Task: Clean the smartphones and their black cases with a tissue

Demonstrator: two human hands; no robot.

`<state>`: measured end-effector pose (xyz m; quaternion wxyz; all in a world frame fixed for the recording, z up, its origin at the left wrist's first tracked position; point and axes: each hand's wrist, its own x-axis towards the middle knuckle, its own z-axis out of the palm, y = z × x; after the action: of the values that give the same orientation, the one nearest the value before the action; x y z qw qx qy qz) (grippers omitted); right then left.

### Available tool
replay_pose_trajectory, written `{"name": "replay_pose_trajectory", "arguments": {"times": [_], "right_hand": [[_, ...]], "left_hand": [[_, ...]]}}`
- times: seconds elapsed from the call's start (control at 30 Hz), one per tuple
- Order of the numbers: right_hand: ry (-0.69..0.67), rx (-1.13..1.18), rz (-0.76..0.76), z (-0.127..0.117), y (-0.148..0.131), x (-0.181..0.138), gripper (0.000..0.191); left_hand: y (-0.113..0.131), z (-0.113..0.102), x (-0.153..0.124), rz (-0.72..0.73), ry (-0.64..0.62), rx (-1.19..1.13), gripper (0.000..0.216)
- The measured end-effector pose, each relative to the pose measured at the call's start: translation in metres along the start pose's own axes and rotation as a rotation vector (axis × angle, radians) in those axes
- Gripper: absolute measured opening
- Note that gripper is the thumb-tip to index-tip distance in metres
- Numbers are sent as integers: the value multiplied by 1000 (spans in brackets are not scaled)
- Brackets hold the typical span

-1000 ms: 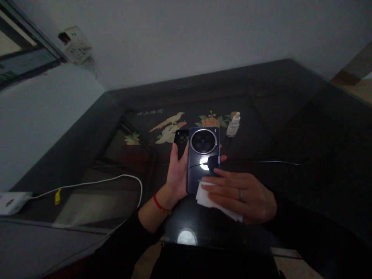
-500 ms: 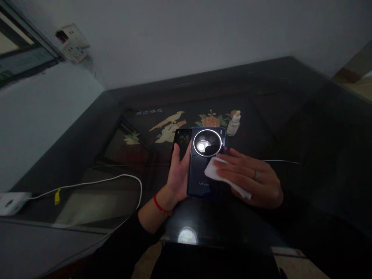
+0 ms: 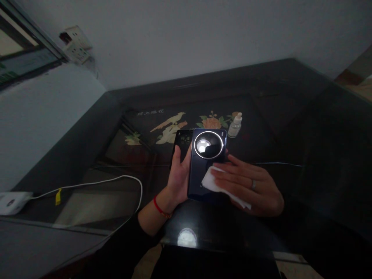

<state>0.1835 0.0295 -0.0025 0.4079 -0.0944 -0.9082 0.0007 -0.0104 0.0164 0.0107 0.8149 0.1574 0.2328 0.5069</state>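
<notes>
A dark blue smartphone (image 3: 197,170), back side up with a large round camera ring, is gripped at its left edge by my left hand (image 3: 178,178). The fingers of that hand are mostly hidden beneath it. My right hand (image 3: 252,186), wearing a ring, presses a white cloth or tissue (image 3: 213,180) against the lower back of the phone, partly covering its lettering. Just behind my left thumb a second black phone (image 3: 183,137) shows its camera cluster; whether it lies on the table or touches my hand I cannot tell.
A small dropper bottle (image 3: 235,126) with a white top stands beyond the phone, on a glossy black table (image 3: 261,85) with bird and flower pictures. At left a white cable (image 3: 101,180) with a yellow tag (image 3: 58,197) runs from a white box (image 3: 14,203). Wall sockets (image 3: 77,44) sit upper left.
My right hand has slid the white cloth slightly down and left over the phone's back, now covering most of the lettering. My left hand keeps its hold.
</notes>
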Motion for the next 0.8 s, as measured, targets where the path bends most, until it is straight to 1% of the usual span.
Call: {"name": "replay_pose_trajectory", "arguments": {"times": [0.1,0.13,0.23,0.3,0.4,0.53,0.63,0.8], "right_hand": [[-44,90,-117,5,-12,5,23],[-58,102,-126,5,-16,7,24],[-24,109,-111,5,-21,11,25],[-23,120,-114,4,-21,11,24],[-60,143,-126,5,-22,10,21],[-26,181,-114,10,-28,8,19],[-10,212,-122,13,-31,8,20],[-8,223,-122,15,-31,9,22]], "left_hand": [[-1,0,0,-23,-41,49,70],[-1,0,0,-28,-64,67,71],[-2,-1,-1,-4,-109,94,70],[-3,-2,-1,23,-100,97,67],[-4,-2,-1,32,-80,97,66],[-4,0,1,55,-47,96,67],[-4,1,2,83,-28,88,67],[-4,0,3,112,-42,65,66]]}}
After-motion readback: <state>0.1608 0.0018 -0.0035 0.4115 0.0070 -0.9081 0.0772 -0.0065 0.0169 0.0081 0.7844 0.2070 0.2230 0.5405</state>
